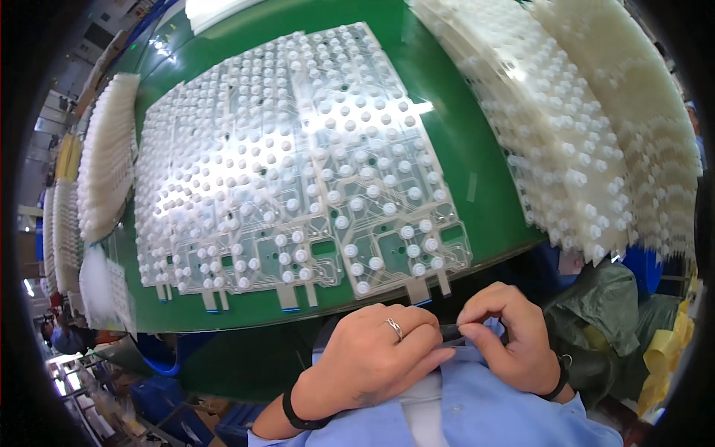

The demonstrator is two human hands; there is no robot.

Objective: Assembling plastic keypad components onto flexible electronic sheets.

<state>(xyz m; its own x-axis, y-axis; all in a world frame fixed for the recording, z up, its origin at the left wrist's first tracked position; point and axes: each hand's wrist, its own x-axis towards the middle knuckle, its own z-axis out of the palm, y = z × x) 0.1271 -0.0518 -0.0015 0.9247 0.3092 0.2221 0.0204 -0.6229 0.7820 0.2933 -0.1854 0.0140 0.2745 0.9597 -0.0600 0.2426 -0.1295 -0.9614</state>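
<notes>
My left hand [381, 349], with a ring on one finger, is held in front of my body just below the table edge. My right hand [515, 344] is close beside it, thumb and forefinger pinched together. Both hands have their fingers closed; a small dark shape shows between them, too unclear to name. Beyond them, on the green table [477, 216], clear keyboard membrane sheets [372, 160] lie in an overlapping row. White domes dot the sheets, and short flat tails with blue ends hang past the near edge. Neither hand touches the sheets.
Tall fanned stacks of domed sheets [551, 127] and of plain whitish sheets [633, 112] stand at the right. Another whitish stack [108, 156] stands at the left edge. Below the table are a blue bin [160, 354] and a grey-green plastic bag [607, 305].
</notes>
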